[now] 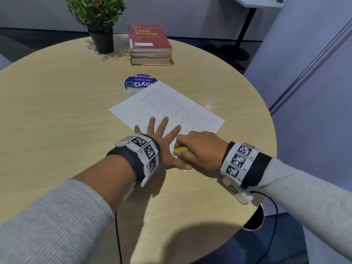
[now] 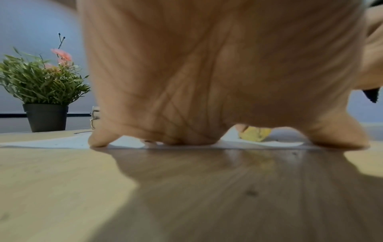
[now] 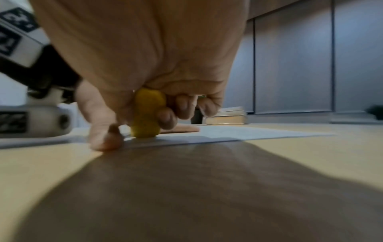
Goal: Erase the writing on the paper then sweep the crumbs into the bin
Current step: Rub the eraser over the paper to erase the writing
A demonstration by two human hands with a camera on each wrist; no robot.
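Potted plant [image 1: 99, 21] at far left of round wooden table [image 1: 57, 111], black pot. Right of it a stack of books [image 1: 150, 46], top one red, title reads "Legal Writing". In front of the stack a round blue sticker [image 1: 137, 83], upside down, reads "Clean as you go", larger logo partly covered by the paper. Paper [image 1: 167, 109] lies angled mid-table with faint pencil lines and dark crumbs near its left part. Left hand [image 1: 162, 143] flat, fingers spread straight, pressing the near corner of the paper. Right hand [image 1: 200, 149] just beside it, touching its thumb side, fingers curled around a yellow eraser [image 1: 180, 150] whose tip sits on the paper. No bin identifiable in any view.
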